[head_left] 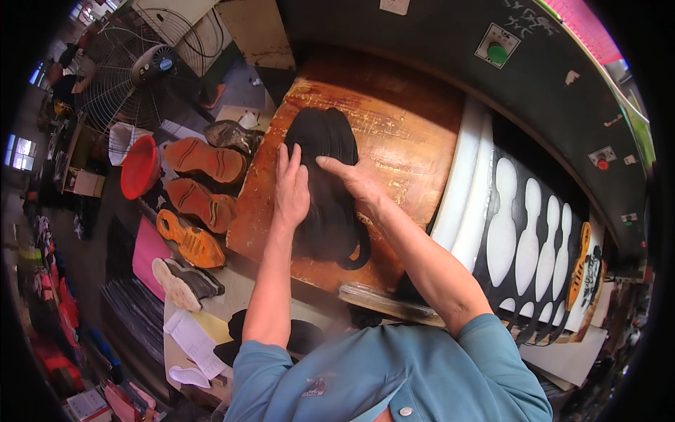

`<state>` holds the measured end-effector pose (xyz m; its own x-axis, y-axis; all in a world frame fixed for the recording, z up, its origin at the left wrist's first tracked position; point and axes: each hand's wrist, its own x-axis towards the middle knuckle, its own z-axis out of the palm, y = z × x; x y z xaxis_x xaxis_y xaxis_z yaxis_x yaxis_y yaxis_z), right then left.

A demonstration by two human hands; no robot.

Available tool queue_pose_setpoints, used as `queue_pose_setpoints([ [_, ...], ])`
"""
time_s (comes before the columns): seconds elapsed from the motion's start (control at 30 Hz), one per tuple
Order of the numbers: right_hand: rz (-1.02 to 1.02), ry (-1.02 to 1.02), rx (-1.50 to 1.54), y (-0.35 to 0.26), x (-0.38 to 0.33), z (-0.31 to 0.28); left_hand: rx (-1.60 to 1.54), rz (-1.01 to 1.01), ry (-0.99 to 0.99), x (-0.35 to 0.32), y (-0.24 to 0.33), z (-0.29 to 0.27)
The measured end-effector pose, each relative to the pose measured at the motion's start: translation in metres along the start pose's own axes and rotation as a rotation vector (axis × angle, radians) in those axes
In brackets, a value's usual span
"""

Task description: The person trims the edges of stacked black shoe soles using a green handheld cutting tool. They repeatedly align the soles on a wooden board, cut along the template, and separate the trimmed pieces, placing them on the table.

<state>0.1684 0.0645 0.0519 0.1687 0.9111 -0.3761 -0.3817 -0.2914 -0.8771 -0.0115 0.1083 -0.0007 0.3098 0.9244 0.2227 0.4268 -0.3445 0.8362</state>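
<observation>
A dark stack of black, sole-shaped pieces (325,204) lies on a worn orange-brown board, with a narrow loop of black material sticking out at its near right end. Against the left side of the stack rests my left hand (291,191), its fingers stretched out flat along the top. My right hand (357,181) grips the opposite side, thumb over the top and fingers hidden around the edge. The lower layers of the stack blur into shadow.
The worn board (401,162) sits under a dark machine beam with a green button (497,53). White sole-shaped cutouts (532,225) lie to the right. Leftward are brown soles (204,160), an orange sole-shaped tool (191,239), a red bowl (140,167) and a fan (153,65).
</observation>
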Motion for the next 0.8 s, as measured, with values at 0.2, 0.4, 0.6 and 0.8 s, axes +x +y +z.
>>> queue_pose_setpoints([
  [0.2, 0.021, -0.007, 0.211, 0.0, -0.045, -0.032, -0.663, -0.118, 0.065, -0.039, 0.049, 0.001],
  [0.4, -0.106, -0.109, 0.391, -0.013, -0.09, -0.042, -1.029, -0.622, -0.288, -0.04, 0.101, -0.019],
  [0.6, -0.441, -0.079, 0.187, -0.026, -0.107, -0.041, -0.616, -0.161, -0.44, -0.031, 0.165, -0.035],
  [0.8, -0.595, -0.125, 0.248, -0.055, -0.08, -0.091, -0.096, 0.011, -0.478, -0.017, 0.189, -0.058],
])
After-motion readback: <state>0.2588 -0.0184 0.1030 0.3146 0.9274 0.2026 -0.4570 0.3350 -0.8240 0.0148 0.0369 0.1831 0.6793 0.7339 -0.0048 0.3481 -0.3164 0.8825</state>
